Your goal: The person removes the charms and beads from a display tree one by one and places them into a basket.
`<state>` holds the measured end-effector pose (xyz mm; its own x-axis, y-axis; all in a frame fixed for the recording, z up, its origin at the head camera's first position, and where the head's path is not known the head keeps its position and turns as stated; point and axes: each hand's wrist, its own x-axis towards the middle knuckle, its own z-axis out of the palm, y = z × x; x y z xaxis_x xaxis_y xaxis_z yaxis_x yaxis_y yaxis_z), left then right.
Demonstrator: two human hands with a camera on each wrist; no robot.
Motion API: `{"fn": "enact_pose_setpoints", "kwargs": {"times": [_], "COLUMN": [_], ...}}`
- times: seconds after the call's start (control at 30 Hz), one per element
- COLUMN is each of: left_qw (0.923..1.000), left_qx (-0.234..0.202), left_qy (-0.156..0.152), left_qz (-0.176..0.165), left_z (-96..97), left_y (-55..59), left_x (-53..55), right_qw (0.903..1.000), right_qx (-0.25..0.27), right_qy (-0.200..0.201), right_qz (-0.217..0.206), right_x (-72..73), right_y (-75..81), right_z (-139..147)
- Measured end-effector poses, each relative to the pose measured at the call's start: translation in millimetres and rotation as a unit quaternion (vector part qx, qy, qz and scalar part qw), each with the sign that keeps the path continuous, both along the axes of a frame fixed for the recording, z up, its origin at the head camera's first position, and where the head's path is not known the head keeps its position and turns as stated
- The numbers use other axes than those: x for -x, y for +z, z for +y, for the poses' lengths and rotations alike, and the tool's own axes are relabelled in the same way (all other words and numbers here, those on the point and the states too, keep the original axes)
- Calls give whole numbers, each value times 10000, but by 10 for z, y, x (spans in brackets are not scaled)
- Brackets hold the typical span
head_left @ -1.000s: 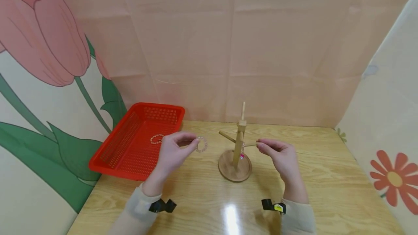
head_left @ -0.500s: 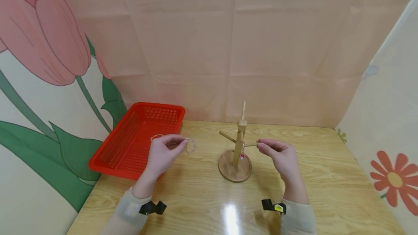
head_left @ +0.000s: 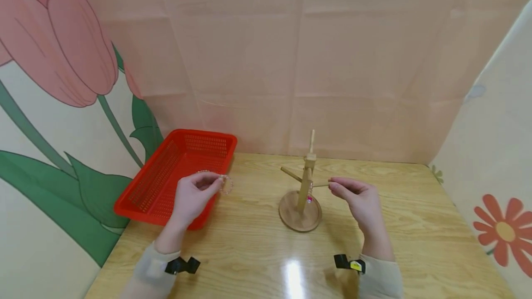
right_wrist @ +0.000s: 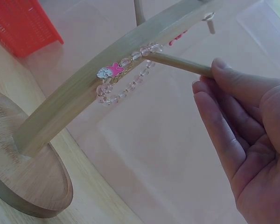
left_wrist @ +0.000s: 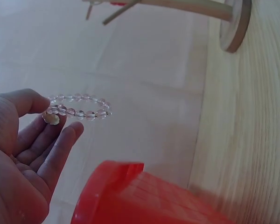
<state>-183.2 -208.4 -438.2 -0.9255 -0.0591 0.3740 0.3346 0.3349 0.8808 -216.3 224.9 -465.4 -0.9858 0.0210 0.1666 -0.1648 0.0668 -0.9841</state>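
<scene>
My left hand (head_left: 192, 200) pinches a clear pink bead bracelet (left_wrist: 79, 113) between thumb and fingers, over the right side of the red basket. In the left wrist view the bracelet sticks out from the fingertips, with a pale charm beneath the thumb. My right hand (head_left: 358, 200) pinches the tip of a wooden peg (right_wrist: 182, 64) on the wooden stand (right_wrist: 79, 93). From that peg, close to the post, hangs another bead bracelet (right_wrist: 130, 87) with a pink and white charm (right_wrist: 110, 71).
The red basket (head_left: 141, 218) stands at the back left of the wooden table (head_left: 249, 253); part of a further bracelet shows in it behind my left hand. Another peg (head_left: 291, 174) juts left from the stand. A pink cloth wall (head_left: 266, 59) rises behind.
My left hand has moved left with its bracelet, away from the stand and toward the basket. My right hand has stayed on the peg.
</scene>
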Motion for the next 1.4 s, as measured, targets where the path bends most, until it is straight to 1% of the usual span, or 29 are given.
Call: {"fn": "enact_pose_setpoints", "kwargs": {"times": [0.17,0.37,0.6,0.7,0.9,1.03,1.17,1.4], "left_qw": [9997,9988,9987,9984,9974,9965,9948,9891], "left_qx": [97,124,-132,-161,-20,-6,54,511], "left_qy": [173,410,402,419,548,613,705,882], "left_qz": [-135,-249,-291,-339,-473,-568,-737,-1066], "left_z": [-78,-177,-280,-326,-430,-494,-563,-671], "left_y": [-8,-28,-27,-25,-29,-23,-24,-54], "left_x": [-12,-12,-13,-21,-35,-30,-18,42], "right_qw": [9999,10000,10000,10000,10000,10000,10000,10000], "right_qx": [-135,-66,-55,-53,7,-15,-85,-43], "right_qy": [-44,-17,13,23,46,28,5,17], "right_qz": [-31,-18,4,5,5,-13,-47,-65], "right_x": [-3,-3,-4,-2,2,-1,-3,-8], "right_y": [4,8,15,18,7,2,8,18], "right_z": [-1,-4,5,6,4,1,-4,-4]}}
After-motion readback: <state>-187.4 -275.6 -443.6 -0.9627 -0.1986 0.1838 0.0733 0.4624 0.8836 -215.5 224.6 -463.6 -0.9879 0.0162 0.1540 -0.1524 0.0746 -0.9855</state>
